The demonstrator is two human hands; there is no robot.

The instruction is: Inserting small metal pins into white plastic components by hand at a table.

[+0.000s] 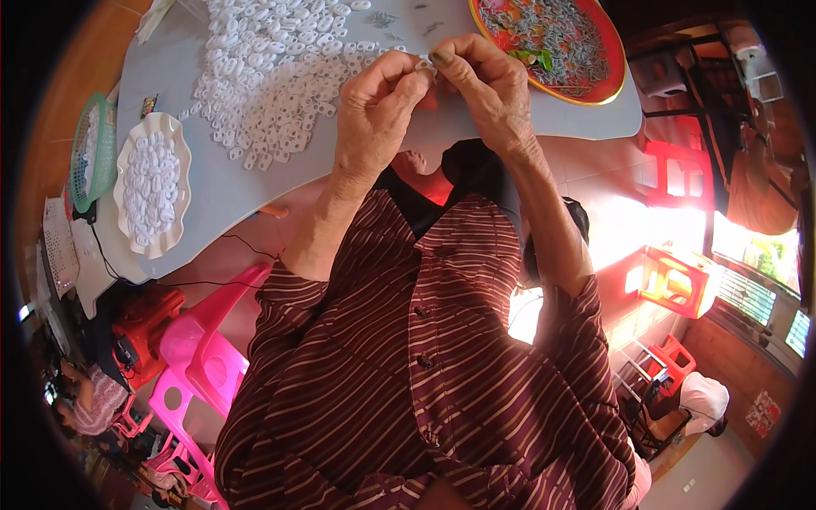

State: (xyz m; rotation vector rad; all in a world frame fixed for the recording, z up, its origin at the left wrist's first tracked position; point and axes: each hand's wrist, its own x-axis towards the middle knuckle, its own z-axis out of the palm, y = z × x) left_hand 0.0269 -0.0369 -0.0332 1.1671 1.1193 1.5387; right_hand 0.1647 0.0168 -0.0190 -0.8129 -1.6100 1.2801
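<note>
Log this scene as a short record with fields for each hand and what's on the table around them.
Left hand: thumb and forefinger pinching a small white piece
Right hand: fingertips at the same piece; its grip is unclear
Table: pale grey
Loose pile: many white pieces, left of the hands
Scalloped dish: cream, full of white pieces
Red tray: right of the hands, holding small grey parts and green leaves

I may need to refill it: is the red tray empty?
Not empty: small grey metal pieces cover most of the red tray.
</note>
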